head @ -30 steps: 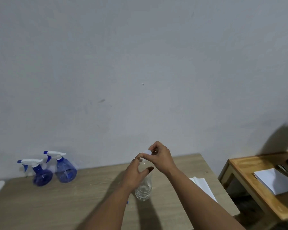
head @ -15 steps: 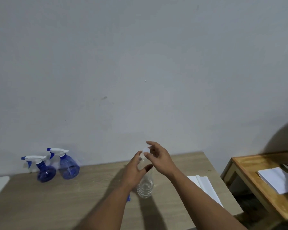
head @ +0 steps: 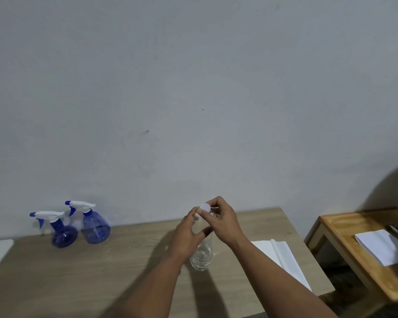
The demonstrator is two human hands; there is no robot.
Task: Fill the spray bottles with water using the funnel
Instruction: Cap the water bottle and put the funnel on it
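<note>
near the middle of the pale wooden surface (head: 55,283) stood a clear plastic water bottle (head: 202,255), upright. the left hand (head: 186,235) wrapped its neck, probably to steady it, while the right hand (head: 223,220) pinched the round white cap (head: 205,207) at its top, seemingly to unscrew it so water could be poured. far to the left, by the wall, two blue spray bottles with white trigger heads (head: 78,223) waited side by side, their heads on. no funnel was visible. white folded paper (head: 278,251) lay to the right.
</note>
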